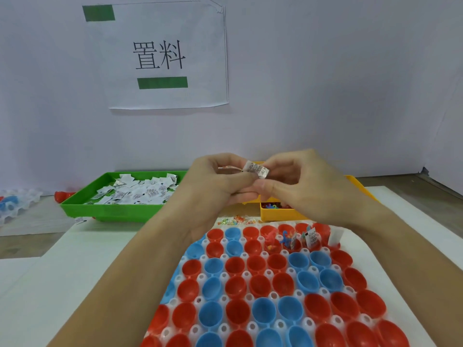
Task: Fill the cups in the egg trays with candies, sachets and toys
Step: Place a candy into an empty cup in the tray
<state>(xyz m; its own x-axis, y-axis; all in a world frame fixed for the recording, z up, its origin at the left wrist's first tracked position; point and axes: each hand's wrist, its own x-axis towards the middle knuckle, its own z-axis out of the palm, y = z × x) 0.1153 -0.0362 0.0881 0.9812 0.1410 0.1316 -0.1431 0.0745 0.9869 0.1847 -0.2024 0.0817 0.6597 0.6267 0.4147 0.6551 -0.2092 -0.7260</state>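
pale wall (325,71) stood behind a white surface (75,284), and a paper sign (165,56) with two printed characters and green blocks hung on that wall. above the far end of the surface both hands met around a small white printed sachet (256,170). the left hand (215,181) had its fingers curled, pinching the sachet's left edge, with another crinkled packet (226,169) partly hidden in its grip. the right hand (300,186) pinched the sachet's right edge between thumb and forefinger, its other fingers curled.

below the hands lay a clear egg tray (275,294) seated with red cups (235,284) and blue cups (213,266). most cups looked bare inside. in the far right rows a few held things: a red toy (271,237), a blue toy (285,237) and upright white sachets (312,237).

just beyond the tray's far edge a scatter of small coloured candies (236,219) rested on the surface. behind them a yellow bin (280,214) held small coloured toys, largely hidden by the right hand. to the left a green bin (82,204) was heaped with loose white sachets (140,191), and one stray sachet (79,220) lay beside its front corner. at the far left edge sat another clear tray (17,204) with blue pieces, blurred.
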